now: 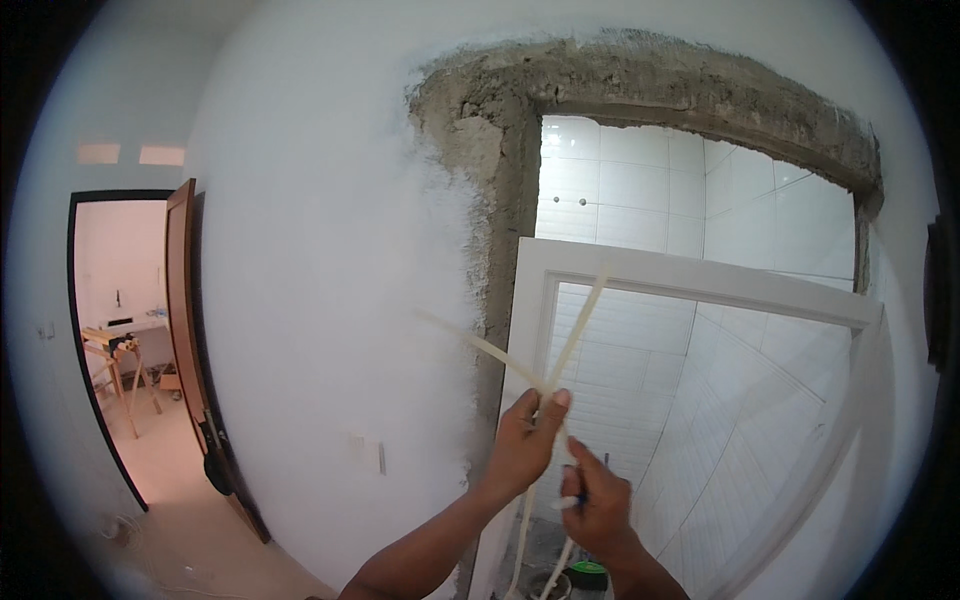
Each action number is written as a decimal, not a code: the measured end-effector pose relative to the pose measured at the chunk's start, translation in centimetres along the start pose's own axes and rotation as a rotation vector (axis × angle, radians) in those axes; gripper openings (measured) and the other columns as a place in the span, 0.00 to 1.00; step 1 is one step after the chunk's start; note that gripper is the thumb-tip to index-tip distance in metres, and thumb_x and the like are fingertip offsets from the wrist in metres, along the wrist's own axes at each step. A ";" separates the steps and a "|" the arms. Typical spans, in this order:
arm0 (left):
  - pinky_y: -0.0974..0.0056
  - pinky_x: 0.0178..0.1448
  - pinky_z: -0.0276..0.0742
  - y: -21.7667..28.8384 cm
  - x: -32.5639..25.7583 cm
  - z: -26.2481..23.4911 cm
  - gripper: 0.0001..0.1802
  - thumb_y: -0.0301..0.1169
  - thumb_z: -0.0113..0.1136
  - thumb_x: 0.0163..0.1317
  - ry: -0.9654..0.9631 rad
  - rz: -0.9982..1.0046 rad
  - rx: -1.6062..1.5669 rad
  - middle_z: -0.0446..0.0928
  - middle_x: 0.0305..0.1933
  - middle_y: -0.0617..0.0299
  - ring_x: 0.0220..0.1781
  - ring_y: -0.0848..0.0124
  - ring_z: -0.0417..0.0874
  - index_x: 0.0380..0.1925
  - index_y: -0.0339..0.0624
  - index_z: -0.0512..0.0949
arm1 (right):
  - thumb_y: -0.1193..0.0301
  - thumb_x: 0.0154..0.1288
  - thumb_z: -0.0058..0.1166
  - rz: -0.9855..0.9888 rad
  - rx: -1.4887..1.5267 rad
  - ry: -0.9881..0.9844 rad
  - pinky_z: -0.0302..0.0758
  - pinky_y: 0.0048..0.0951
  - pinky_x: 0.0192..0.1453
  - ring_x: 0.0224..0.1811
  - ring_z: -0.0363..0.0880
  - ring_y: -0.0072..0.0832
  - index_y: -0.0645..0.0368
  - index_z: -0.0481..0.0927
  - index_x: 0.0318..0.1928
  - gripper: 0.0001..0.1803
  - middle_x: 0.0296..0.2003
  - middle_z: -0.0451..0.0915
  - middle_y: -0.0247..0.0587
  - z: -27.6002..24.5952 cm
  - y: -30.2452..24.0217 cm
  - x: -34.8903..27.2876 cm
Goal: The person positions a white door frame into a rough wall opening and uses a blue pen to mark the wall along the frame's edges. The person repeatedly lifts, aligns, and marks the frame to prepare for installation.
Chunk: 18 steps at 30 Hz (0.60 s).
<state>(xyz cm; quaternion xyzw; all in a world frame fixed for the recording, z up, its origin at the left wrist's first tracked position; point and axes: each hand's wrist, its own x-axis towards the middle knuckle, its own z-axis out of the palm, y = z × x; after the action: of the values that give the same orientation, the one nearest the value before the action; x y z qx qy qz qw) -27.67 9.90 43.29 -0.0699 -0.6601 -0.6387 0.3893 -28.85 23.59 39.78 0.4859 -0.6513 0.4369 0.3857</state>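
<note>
Head cam: left hand (523,437) pinches crossed pale strips (560,350), right hand (597,507) fisted around their tails plus something dark, so they might slip apart if that pinch loosens.

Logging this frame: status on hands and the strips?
Left hand pinching two pale thin strips where they cross. Right hand lower, closed on something small, blurred. White door frame directly behind, in the rough wall opening.

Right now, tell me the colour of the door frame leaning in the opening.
White door frame, shown best in the head view.
</note>
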 end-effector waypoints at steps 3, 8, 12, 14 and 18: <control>0.71 0.26 0.63 0.0 -0.7 -3.8 0.19 0.46 0.49 0.74 0.094 0.148 0.060 0.70 0.27 0.68 0.26 0.81 0.67 0.35 0.41 0.74 | 0.76 0.65 0.55 -0.047 0.131 -0.076 0.79 0.33 0.33 0.25 0.80 0.35 0.66 0.77 0.55 0.18 0.30 0.79 0.45 2.2 -0.7 0.9; 0.73 0.25 0.60 1.4 -5.1 -11.6 0.19 0.46 0.43 0.76 0.332 0.130 -0.029 0.66 0.25 0.69 0.24 0.82 0.63 0.32 0.43 0.70 | 0.71 0.71 0.50 -0.302 0.203 0.326 0.78 0.34 0.32 0.27 0.80 0.36 0.71 0.78 0.50 0.15 0.30 0.79 0.49 4.4 0.7 5.4; 0.73 0.25 0.61 1.9 -10.6 -15.5 0.20 0.45 0.40 0.77 0.421 0.047 0.174 0.69 0.26 0.67 0.24 0.82 0.64 0.34 0.40 0.69 | 0.71 0.72 0.49 -0.140 0.411 0.483 0.78 0.33 0.35 0.32 0.79 0.35 0.70 0.77 0.48 0.13 0.35 0.78 0.51 8.0 0.1 9.8; 0.72 0.26 0.61 1.2 -13.0 -16.6 0.20 0.44 0.40 0.77 0.436 0.086 0.272 0.70 0.26 0.66 0.24 0.81 0.65 0.35 0.39 0.69 | 0.72 0.71 0.49 -0.144 0.379 0.604 0.79 0.33 0.37 0.35 0.79 0.35 0.68 0.75 0.50 0.13 0.38 0.76 0.52 10.8 -0.5 13.0; 0.69 0.28 0.62 -1.5 -16.3 -18.9 0.22 0.47 0.42 0.75 0.461 0.110 0.476 0.69 0.24 0.66 0.24 0.78 0.66 0.29 0.42 0.72 | 0.75 0.71 0.48 -0.254 0.205 0.794 0.77 0.29 0.39 0.37 0.76 0.30 0.69 0.72 0.53 0.13 0.43 0.73 0.51 15.1 -0.6 18.4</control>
<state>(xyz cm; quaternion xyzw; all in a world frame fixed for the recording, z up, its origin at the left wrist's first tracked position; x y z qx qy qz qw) -9.31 -0.67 30.04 0.1336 -0.6805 -0.4437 0.5676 -33.65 3.76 52.11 0.3922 -0.3408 0.6015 0.6068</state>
